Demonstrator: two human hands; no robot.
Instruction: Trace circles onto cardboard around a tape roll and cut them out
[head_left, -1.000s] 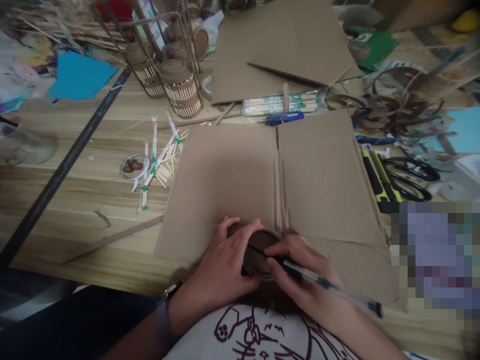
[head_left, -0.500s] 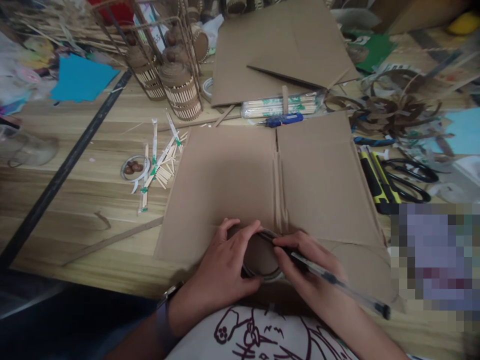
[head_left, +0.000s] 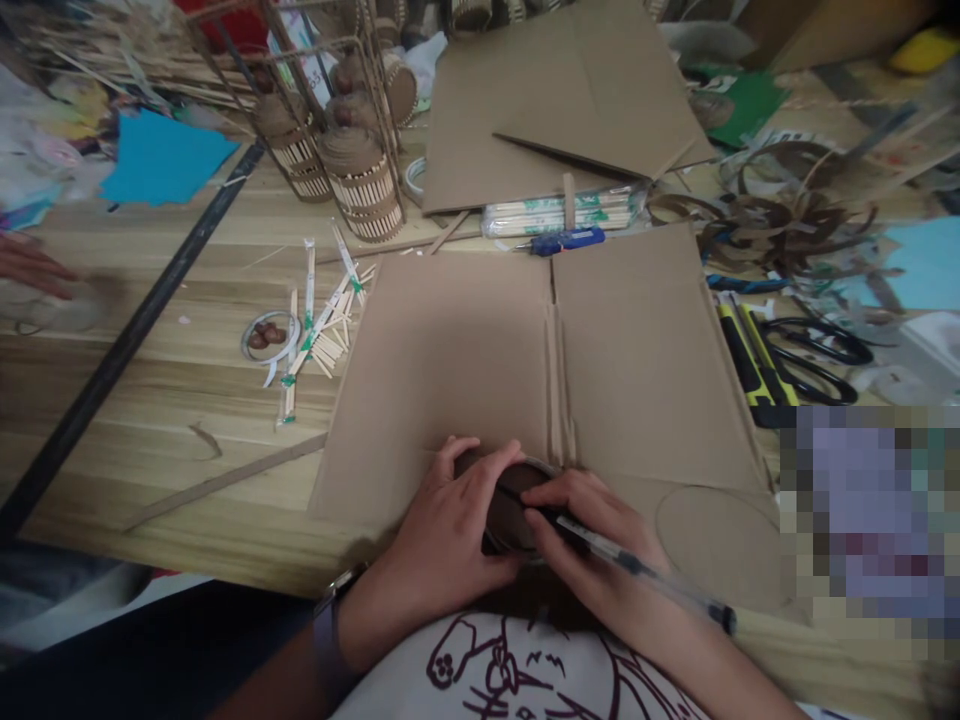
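A creased brown cardboard sheet [head_left: 457, 340] lies flat in front of me. At its near edge sits a round ring [head_left: 541, 466], and my left hand [head_left: 454, 530] grips its left side with curved fingers. My right hand [head_left: 600, 525] pinches a dark pen [head_left: 652, 572], its tip inside the ring and its capped end pointing right. A thin circle outline [head_left: 658, 512] is marked on the cardboard right of my right hand. My left palm hides part of the ring.
Cut sticks [head_left: 326, 352], a tape roll [head_left: 247, 338] with brown beads inside, and a cardboard strip [head_left: 225, 480] lie left. A blue screwdriver [head_left: 570, 241] rests behind the sheet; yellow cutters [head_left: 761, 350] and black scissors [head_left: 817, 345] lie right. Another person's hand [head_left: 34, 265] is at far left.
My right hand and the pen have shifted left, bringing the tip from the ring's right rim farther inside. My left hand stays put. Another person's hand has appeared at far left.
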